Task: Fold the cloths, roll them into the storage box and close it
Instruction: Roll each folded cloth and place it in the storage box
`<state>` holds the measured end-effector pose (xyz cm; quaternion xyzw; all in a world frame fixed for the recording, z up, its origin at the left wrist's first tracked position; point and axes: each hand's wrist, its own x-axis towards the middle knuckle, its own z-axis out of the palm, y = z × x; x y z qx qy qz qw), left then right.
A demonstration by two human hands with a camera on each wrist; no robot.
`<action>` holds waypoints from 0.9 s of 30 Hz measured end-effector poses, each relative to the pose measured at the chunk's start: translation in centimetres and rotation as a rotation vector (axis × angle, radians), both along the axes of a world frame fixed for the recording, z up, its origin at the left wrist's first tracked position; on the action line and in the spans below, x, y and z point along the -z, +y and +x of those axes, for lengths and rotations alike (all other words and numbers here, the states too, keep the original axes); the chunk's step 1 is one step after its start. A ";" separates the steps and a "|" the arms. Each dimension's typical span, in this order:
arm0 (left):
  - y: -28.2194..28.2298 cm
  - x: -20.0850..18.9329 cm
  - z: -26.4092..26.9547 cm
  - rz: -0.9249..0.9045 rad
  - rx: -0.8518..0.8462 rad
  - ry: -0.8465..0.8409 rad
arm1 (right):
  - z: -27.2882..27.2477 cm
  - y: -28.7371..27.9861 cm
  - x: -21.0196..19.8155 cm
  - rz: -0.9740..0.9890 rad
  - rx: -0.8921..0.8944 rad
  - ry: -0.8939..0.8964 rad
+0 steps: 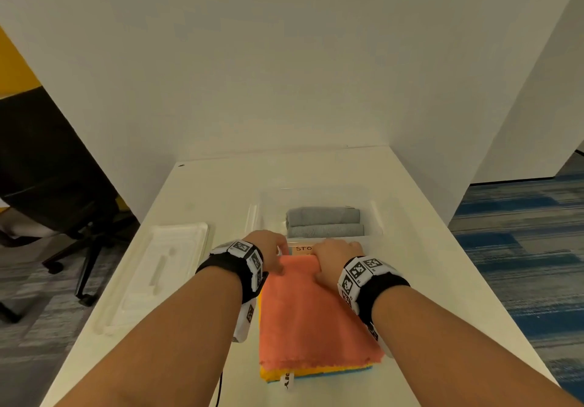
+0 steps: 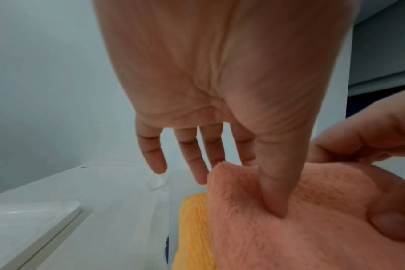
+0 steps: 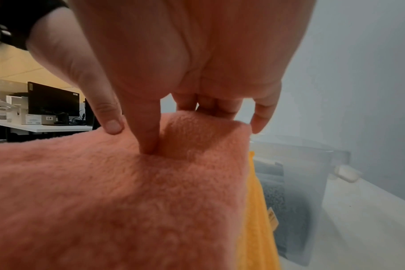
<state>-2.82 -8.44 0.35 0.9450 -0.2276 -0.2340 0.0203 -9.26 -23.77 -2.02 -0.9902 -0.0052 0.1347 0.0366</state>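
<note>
1. Clear plastic storage box sits open at the far middle of the white table. Inside: two rolled grey cloths, lying side by side, long axes left-right, touching each other. Rest of the box interior can't be made out through the glare.
2. Label on the box's near wall reads "STO…"; the rest is hidden by the hands.
3. White box lid lies flat on the table to the left of the box, apart from it; box not closed.
4. Stack of folded cloths just near of the box: salmon-pink cloth on top, yellow cloth under it, blue cloth at the bottom, only edges of the lower two showing. White tag hangs off the near edge.
5. Left hand pinches the far-left end of the pink cloth: thumb digs into the top, fingers reach over the raised far edge, little and ring fingers spread clear to the left.
6. Right hand pinches the far-right end the same way: thumb pressed into the pile, fingers curled over the far fold.
7. Pink cloth's far edge is lifted into a small hump betw. both hands, touching or very near the box wall.
8. Black office chair on the floor, far left.
</note>
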 end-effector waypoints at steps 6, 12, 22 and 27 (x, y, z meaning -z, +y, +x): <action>0.1 -0.5 -0.9 0.048 0.064 -0.076 | -1.1 -0.5 -1.1 0.084 -0.011 -0.075; 0.6 -0.6 -1.4 -0.115 0.050 -0.017 | -1.9 -1.3 -1.4 0.068 -0.065 -0.032; 0.0 -1.8 -2.5 -0.377 0.054 -0.008 | -2.7 -1.6 -2.6 0.251 -0.064 -0.064; 0.0 -2.3 -2.5 -0.490 -0.018 0.002 | -2.0 -0.9 -3.4 0.052 -0.123 -0.010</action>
